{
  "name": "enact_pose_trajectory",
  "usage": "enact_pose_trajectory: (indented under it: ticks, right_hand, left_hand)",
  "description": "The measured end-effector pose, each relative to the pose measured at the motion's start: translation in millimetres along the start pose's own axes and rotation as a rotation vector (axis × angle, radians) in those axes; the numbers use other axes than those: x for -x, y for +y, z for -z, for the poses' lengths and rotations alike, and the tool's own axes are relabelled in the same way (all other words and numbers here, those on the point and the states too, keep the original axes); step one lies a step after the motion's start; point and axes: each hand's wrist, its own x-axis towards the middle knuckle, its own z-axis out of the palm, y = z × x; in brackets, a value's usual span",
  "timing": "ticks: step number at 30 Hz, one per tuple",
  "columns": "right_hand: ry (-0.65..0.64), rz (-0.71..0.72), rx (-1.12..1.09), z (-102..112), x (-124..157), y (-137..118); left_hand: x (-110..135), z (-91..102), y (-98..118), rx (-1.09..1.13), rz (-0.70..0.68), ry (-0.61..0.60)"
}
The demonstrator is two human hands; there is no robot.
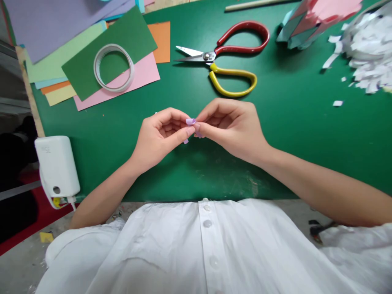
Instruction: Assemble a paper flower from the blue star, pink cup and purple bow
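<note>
Between my fingertips is a small curled strip of purple paper (pixel 190 121), held over the green table (pixel 196 171). My left hand (pixel 162 136) pinches it from one side, thumb against forefinger. From the other side my right hand (pixel 232 126) pinches it too, and the two sets of fingertips touch or nearly touch. Bits of purple show below both thumbs; the rest of the strip is hidden by the fingers. Just beyond my hands lies a pair of scissors (pixel 209 56) with blades apart, one handle red and one yellow.
A roll of tape (pixel 131 77) rests on stacked coloured paper (pixel 137 36) at the upper left. A white power bank (pixel 56 163) with a cable sits at the left edge. At the upper right are a pink and blue paper object (pixel 309 24), white paper scraps (pixel 367 49) and a stick (pixel 257 5).
</note>
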Motion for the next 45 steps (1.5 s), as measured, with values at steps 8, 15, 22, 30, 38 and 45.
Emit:
enact_pose_trajectory:
  ticks: [8, 15, 22, 30, 38, 45]
  right_hand:
    - [-0.030, 0.078, 0.066, 1.0, 2.9, 5.5]
    - [-0.004, 0.052, 0.063, 1.0, 2.7, 7.4]
    - [0.000, -0.078, -0.058, 0.3, 0.0, 8.3]
    - [-0.029, -0.034, -0.056, -2.6, 0.9, 5.1]
    - [-0.022, -0.001, 0.039, -1.5, 1.5, 5.4]
    - [-0.064, -0.034, -0.002, 2.0, -0.2, 5.2]
  left_hand:
    - [-1.6, -1.8, -1.5, -0.009, 0.015, -0.005]
    - [-2.8, -7.2, -10.6, 0.139, 0.047, 0.058]
    - [-2.9, -11.8, -13.7, 0.198, 0.086, 0.131]
    - [-2.9, -13.5, -13.4, 0.251, 0.094, 0.128]
    - [-0.7, -13.0, -17.8, 0.199, 0.062, 0.085]
    - [-1.7, -11.9, -10.9, 0.208, 0.107, 0.024]
